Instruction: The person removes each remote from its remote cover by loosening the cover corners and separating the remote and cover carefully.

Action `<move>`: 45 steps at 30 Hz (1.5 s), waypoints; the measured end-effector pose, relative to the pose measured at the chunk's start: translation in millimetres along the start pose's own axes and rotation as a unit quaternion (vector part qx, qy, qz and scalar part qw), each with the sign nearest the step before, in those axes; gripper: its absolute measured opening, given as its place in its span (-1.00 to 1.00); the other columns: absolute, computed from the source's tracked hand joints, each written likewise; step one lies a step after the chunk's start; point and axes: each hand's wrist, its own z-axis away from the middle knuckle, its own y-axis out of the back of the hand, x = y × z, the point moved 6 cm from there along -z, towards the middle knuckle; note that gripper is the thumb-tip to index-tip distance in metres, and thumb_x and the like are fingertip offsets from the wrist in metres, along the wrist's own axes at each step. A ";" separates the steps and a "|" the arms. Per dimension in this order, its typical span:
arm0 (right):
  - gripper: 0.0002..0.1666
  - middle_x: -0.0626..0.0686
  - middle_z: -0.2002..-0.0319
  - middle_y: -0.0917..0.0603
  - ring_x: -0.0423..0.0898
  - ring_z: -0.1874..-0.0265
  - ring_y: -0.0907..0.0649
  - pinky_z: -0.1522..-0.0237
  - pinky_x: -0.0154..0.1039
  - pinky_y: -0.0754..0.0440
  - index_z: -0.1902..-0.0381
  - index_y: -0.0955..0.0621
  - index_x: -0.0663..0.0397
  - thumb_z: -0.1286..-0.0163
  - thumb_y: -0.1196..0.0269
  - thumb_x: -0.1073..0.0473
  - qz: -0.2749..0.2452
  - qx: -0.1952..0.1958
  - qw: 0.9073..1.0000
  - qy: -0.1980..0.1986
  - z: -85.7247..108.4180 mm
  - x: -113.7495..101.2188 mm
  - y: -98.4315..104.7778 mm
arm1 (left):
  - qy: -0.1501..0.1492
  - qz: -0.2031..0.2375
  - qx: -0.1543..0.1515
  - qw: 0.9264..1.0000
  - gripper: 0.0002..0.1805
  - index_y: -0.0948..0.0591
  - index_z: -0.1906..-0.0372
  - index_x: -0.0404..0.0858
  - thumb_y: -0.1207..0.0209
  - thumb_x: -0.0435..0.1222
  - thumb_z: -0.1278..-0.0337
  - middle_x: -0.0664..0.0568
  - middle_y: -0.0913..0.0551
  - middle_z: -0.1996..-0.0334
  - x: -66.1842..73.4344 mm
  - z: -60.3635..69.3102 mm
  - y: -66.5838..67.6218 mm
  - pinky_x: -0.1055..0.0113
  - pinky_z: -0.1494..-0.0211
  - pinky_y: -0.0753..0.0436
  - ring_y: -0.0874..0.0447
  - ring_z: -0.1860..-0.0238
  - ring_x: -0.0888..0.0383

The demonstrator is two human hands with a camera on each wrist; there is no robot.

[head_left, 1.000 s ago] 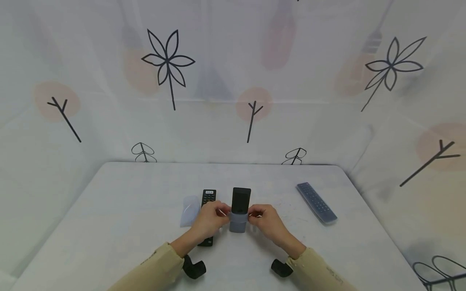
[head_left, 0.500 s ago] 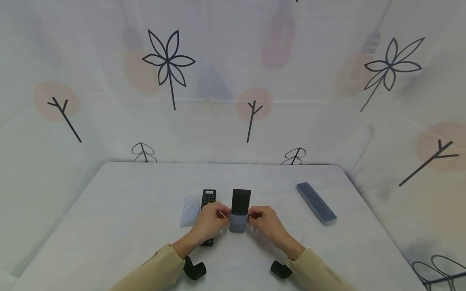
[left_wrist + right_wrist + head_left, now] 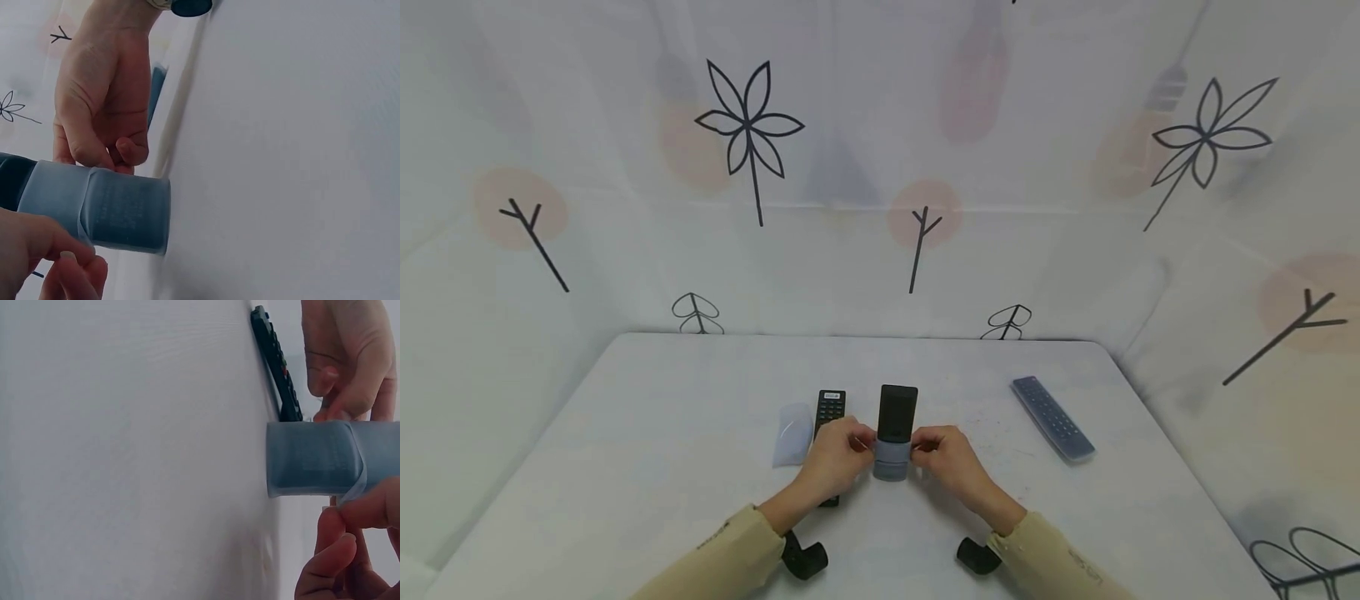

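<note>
A black remote control (image 3: 897, 414) stands upright on the table in the head view, its lower part inside a translucent bluish cover (image 3: 891, 461). My left hand (image 3: 837, 454) pinches the cover's rim on the left side with thumb and fingertips. Opposite it, my right hand (image 3: 951, 457) pinches the rim on the right. In the left wrist view, the cover (image 3: 128, 209) shows a folded, overlapping edge between both hands. From the right wrist, the cover's closed end (image 3: 312, 456) is seen against the tabletop.
Beside my left hand lie a second black remote (image 3: 830, 406), partly hidden by that hand, and a clear flat sleeve (image 3: 793, 433). A blue-grey remote (image 3: 1052, 418) lies at the right. Patterned cloth (image 3: 850, 267) hangs behind the white table (image 3: 685, 417).
Both hands keep their pinch on the cover at nearly the same spot. The upright remote's top has shifted only slightly; the other things have not moved.
</note>
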 end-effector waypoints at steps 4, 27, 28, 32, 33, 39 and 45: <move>-0.87 0.11 0.37 -0.67 -0.10 0.39 -0.50 0.38 -0.23 -0.46 0.36 -0.71 0.25 -0.19 -0.28 0.50 -0.018 -0.017 1.000 -0.012 -0.6 3.8 -0.7 | 0.024 0.023 -0.003 0.999 -0.82 -0.77 0.32 -0.27 -0.31 -0.51 0.10 0.15 -0.58 0.48 1.2 -0.5 0.6 0.35 0.36 -0.56 -0.53 0.40 0.22; -0.77 -0.04 0.14 -0.73 -0.12 0.15 -0.61 0.06 -0.15 -0.55 0.13 -0.76 0.04 -0.28 -0.35 0.37 -0.008 0.039 0.999 0.003 7.4 -11.7 23.1 | 0.029 0.018 0.022 0.999 -0.90 -0.76 0.35 -0.25 -0.35 -0.44 0.03 0.19 -0.56 0.49 4.3 -1.8 -2.2 0.38 0.36 -0.56 -0.54 0.42 0.24; -0.76 -0.04 0.12 -0.72 -0.11 0.12 -0.61 0.02 -0.15 -0.55 0.12 -0.76 0.02 -0.29 -0.35 0.37 -0.012 0.039 0.999 0.003 7.8 -13.8 24.7 | 0.030 0.017 0.021 0.999 -0.90 -0.75 0.35 -0.25 -0.35 -0.44 0.03 0.18 -0.56 0.49 4.0 -1.7 -2.4 0.38 0.36 -0.56 -0.54 0.42 0.24; -0.74 0.00 0.08 -0.71 -0.06 0.07 -0.62 0.00 -0.22 -0.58 0.04 -0.74 0.05 -0.31 -0.35 0.34 -0.038 0.035 0.998 0.023 8.9 -22.0 29.7 | 0.033 0.017 0.023 0.999 -0.91 -0.74 0.36 -0.26 -0.34 -0.44 0.03 0.18 -0.56 0.49 3.8 -1.5 -2.3 0.38 0.36 -0.55 -0.53 0.42 0.23; -0.72 0.01 0.07 -0.71 -0.05 0.06 -0.62 0.00 -0.23 -0.59 0.03 -0.73 0.06 -0.31 -0.35 0.34 -0.046 0.036 0.998 0.029 9.3 -24.2 30.9 | 0.034 0.016 0.023 0.999 -0.91 -0.74 0.36 -0.25 -0.35 -0.44 0.04 0.18 -0.56 0.49 3.7 -1.5 -2.2 0.38 0.36 -0.55 -0.53 0.42 0.23; -0.64 0.08 0.02 -0.69 0.03 0.02 -0.63 0.02 -0.28 -0.61 -0.04 -0.69 0.14 -0.28 -0.35 0.39 -0.078 0.044 0.994 0.063 12.1 -37.9 35.0 | 0.036 0.011 0.021 0.999 -0.91 -0.74 0.37 -0.24 -0.34 -0.44 0.05 0.19 -0.55 0.48 3.1 -0.8 -2.8 0.38 0.36 -0.53 -0.52 0.42 0.24; -0.56 0.11 0.02 -0.68 0.13 0.01 -0.61 0.02 -0.30 -0.61 -0.07 -0.67 0.16 -0.21 -0.39 0.43 -0.094 0.043 0.990 0.099 17.1 -53.1 33.4 | 0.040 0.010 0.018 0.999 -0.91 -0.74 0.37 -0.24 -0.33 -0.45 0.05 0.18 -0.54 0.49 1.6 -1.3 -3.3 0.37 0.36 -0.53 -0.51 0.42 0.23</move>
